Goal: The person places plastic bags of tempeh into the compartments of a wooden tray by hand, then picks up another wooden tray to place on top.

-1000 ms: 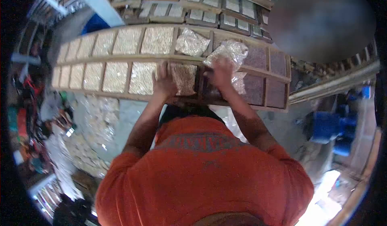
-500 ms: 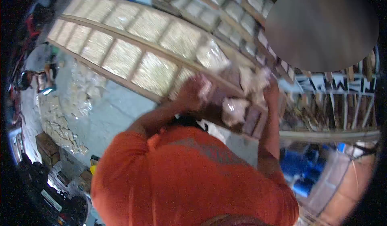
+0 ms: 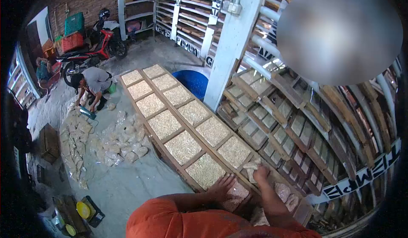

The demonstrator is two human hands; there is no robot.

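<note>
A long two-row wooden frame (image 3: pixel 185 124) holds flat, clear plastic packs of soybeans in its compartments. My left hand (image 3: pixel 222 188) lies palm down with fingers spread, on a soybean pack (image 3: pixel 236 194) near the frame's close end. Across the divider, my right hand (image 3: pixel 261 174) closes on the edge of a crumpled bag of soybeans (image 3: pixel 250 169) in the far row; its fingertips are partly hidden. Looser bags of soybeans (image 3: pixel 282 191) sit at the near end beside my right forearm, partly covered by it.
Filled bags (image 3: pixel 127 138) are heaped on the floor at left. A crouching person (image 3: pixel 94 85) holds a teal tool there. Racks with filled trays (image 3: pixel 276 131) stand at right, next to a white post (image 3: pixel 231 42). A blue tub (image 3: pixel 192 83) and a red motorcycle (image 3: pixel 102 46) are behind.
My view has tilted up and swung, showing more room. My left hand now lies flat on a pack in the near row; my right hand has shifted to the far-row bag.
</note>
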